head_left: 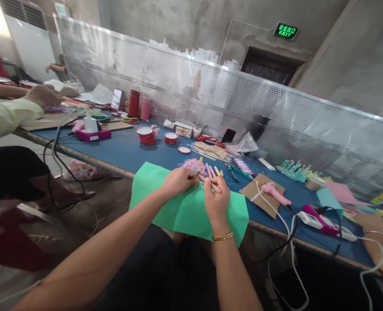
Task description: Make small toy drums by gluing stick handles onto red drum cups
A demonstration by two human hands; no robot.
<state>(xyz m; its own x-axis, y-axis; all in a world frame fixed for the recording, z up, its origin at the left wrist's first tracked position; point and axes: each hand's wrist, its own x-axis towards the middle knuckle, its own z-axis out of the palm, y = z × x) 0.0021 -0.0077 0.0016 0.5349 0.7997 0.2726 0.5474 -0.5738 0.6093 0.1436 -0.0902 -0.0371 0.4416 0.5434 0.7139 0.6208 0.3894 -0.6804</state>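
In the head view, the left hand (179,182), fingers pinched, grips a slim, upright, yellow-tipped stick (200,162) above a smooth green sheet (185,211) draped at the blue table's (113,149) edge. The right hand (218,194) curls closed just beside it, any hold unclear; beyond lies a tangle of thin, pink-and-blue strands (190,164).

Yellow-tipped stick (200,161) is standing pretty much upright, skinny pinkish stick (216,187) is slanting just beside it, and the green sheet (185,209) is spreading out below, kinda creased, drooping toward the near side.
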